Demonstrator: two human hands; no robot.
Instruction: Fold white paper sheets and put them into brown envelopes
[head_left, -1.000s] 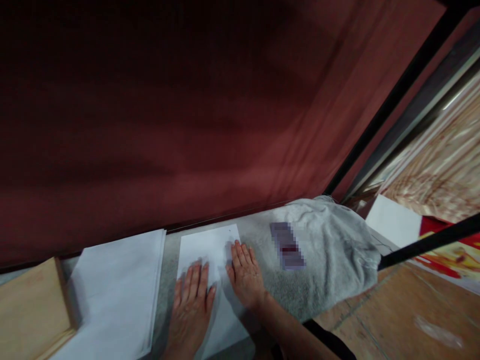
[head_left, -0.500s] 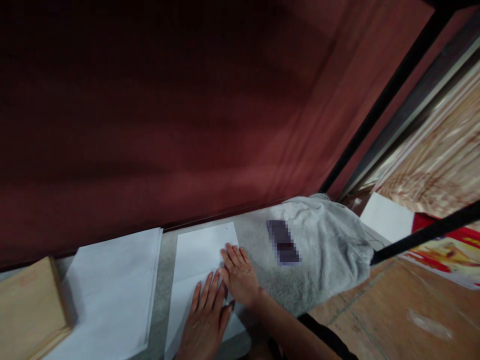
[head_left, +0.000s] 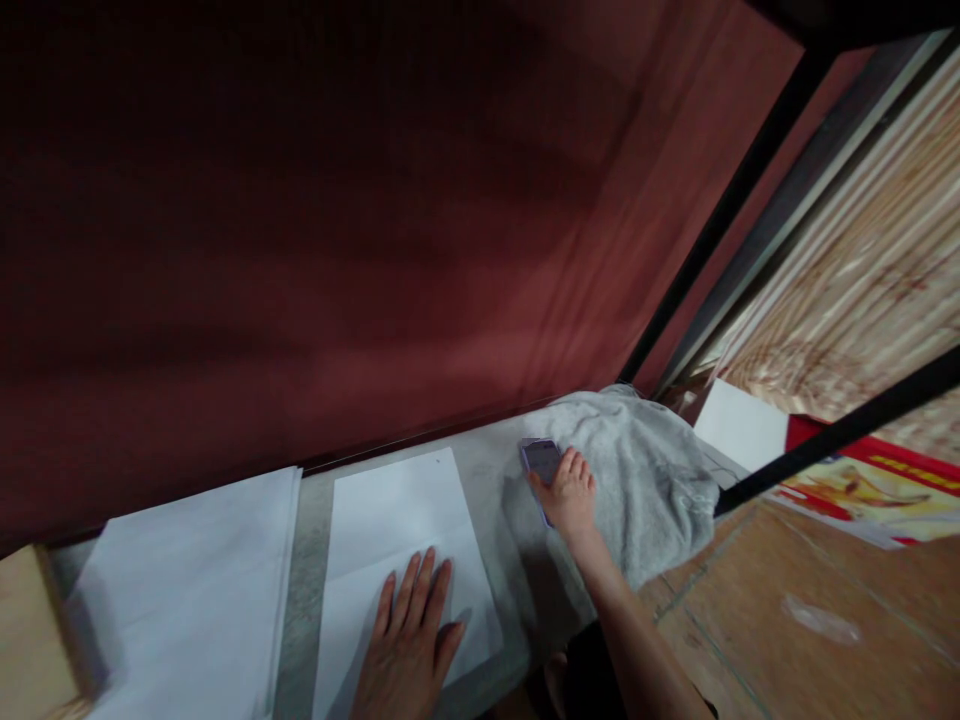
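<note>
A white sheet of paper [head_left: 390, 500] with a crease across its middle lies on the grey cloth-covered surface. My left hand [head_left: 409, 640] rests flat on the lower part of that sheet, fingers spread. To the right of the paper, a phone [head_left: 541, 460] in a purplish case lies with its dark screen up. My right hand [head_left: 570, 500] is at the phone, thumb across its left side and fingers along its right side, covering its lower part.
On the left lies a stack of white paper [head_left: 195, 590], with a tan packet [head_left: 34, 640] beside it. Grey cloth [head_left: 637, 480] bunches at the surface's right end. Black metal bars [head_left: 712, 250] cross on the right; a red-and-yellow printed box [head_left: 870, 485] sits beyond.
My right hand has left the paper and moved right onto the phone. My left hand remains on the sheet. The view has shifted slightly.
</note>
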